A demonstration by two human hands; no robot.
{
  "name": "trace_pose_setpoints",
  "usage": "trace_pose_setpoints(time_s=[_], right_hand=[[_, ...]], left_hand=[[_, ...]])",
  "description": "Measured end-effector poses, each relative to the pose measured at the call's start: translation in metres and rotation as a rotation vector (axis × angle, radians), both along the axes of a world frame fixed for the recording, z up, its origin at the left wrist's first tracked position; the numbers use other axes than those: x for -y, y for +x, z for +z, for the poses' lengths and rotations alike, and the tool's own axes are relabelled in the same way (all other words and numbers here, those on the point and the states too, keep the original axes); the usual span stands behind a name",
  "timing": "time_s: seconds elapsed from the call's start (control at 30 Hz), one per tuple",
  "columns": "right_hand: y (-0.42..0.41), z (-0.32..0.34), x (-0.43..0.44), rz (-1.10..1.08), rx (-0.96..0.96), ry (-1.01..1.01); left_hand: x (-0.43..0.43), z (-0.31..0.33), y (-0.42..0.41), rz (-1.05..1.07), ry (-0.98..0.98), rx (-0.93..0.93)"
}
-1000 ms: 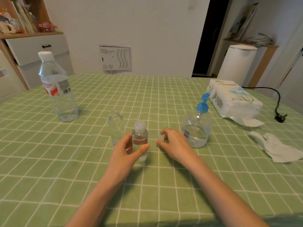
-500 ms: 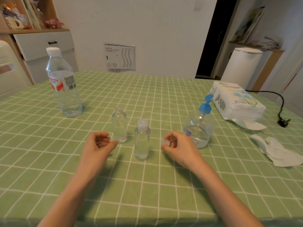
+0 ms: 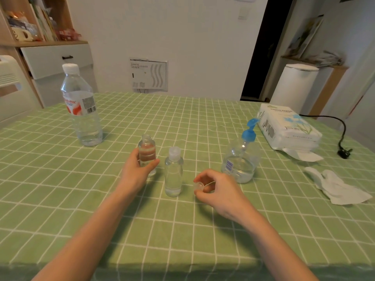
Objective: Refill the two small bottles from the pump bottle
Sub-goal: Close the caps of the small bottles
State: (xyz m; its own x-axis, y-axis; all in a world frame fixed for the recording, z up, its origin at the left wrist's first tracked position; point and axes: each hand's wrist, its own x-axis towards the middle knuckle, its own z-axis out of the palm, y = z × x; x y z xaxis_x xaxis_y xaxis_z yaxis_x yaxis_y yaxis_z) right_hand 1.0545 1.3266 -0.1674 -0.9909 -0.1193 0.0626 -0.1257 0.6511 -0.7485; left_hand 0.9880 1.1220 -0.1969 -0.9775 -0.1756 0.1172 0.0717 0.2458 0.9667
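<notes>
Open small bottle (image 3: 147,153): upright on the green checked tablecloth (image 3: 101,209), left of centre, neck uncapped.
Capped small bottle (image 3: 173,173): upright just to the right of the open one, apart from it, a little clear liquid at the bottom.
Loose cap (image 3: 198,186): clear, pinched in the right hand, low over the cloth.
Pump bottle (image 3: 241,159): blue pump head, clear liquid in the lower part; stands to the right, behind the right hand.
Surroundings: large water bottle (image 3: 81,106) far left; tissue pack (image 3: 288,128) far right; crumpled tissue (image 3: 341,189) in front of the pack; black cable (image 3: 343,134) at the right edge.
Obstructions: the capped bottle stands between the two hands.
Left hand (image 3: 138,169): forearm reaches in from the lower left; fingers and thumb wrapped around the open small bottle.
Right hand (image 3: 219,191): forearm reaches in from the lower right; fingers curled, thumb and fingertips closed on the loose cap.
</notes>
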Motion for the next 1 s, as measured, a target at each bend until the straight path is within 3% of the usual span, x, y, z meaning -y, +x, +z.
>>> trace_pose_setpoints(time_s=[0.3,0.53,1.0], right_hand=[[0.017,0.014,0.007,0.132,-0.046,-0.125],[0.023,0.030,0.017,0.211,-0.111,-0.364],[0.029,0.057,0.017,0.364,-0.106,-0.374]], left_hand=[[0.012,0.018,0.062,-0.078,0.016,-0.027],[0.007,0.015,0.112,-0.239,0.083,0.075],[-0.011,0.017,0.133,-0.283,0.032,0.042]])
